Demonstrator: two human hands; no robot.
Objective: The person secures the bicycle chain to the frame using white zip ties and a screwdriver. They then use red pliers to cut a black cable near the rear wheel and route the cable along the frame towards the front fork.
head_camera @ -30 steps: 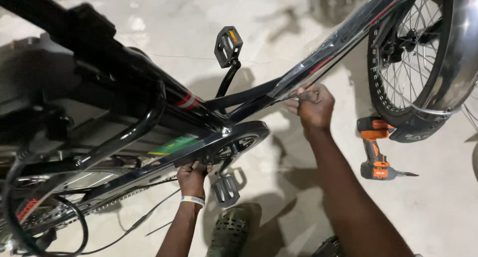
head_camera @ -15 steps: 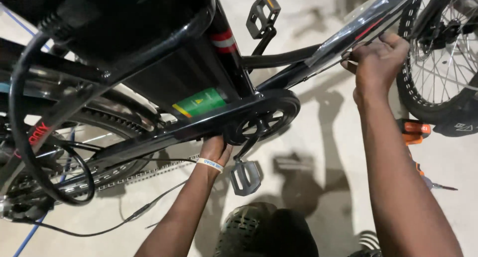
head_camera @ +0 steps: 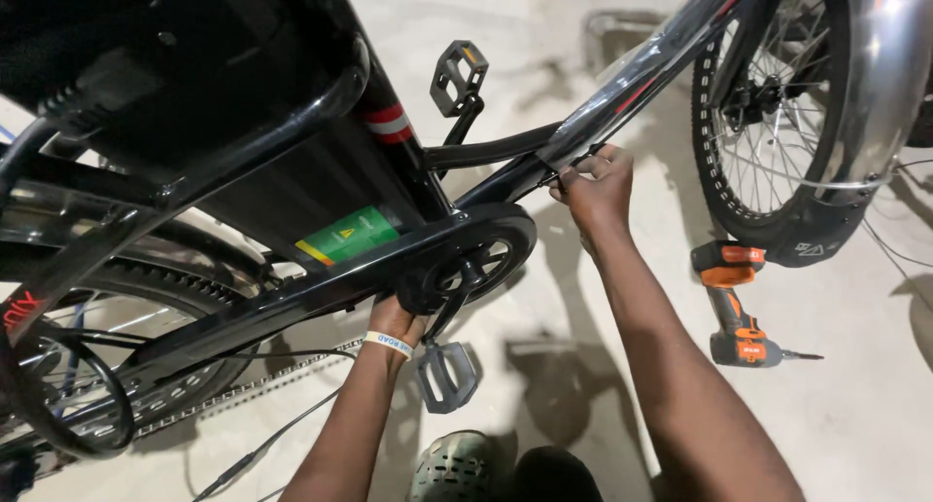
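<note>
At frame centre, the right hand [head_camera: 598, 193] pinches its fingers together on the wrapped down tube [head_camera: 641, 74]; lower down, the left hand [head_camera: 397, 319] grips under the chain guard [head_camera: 321, 288], fingers hidden.

- my left hand [head_camera: 397, 319] reaches up, fingers curled out of sight, wrist banded.
- my right hand [head_camera: 595, 186] is raised, fingertips pinched together, arm outstretched.

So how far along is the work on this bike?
Looks done: cranks, both pedals and the chain guard are fitted. In hand: the right hand pinches the clear wrap on the down tube, while the left hand reaches up under the chain guard. Left: wrap still covers the tube, a chain hangs slack below, and the drill lies on the floor.
</note>
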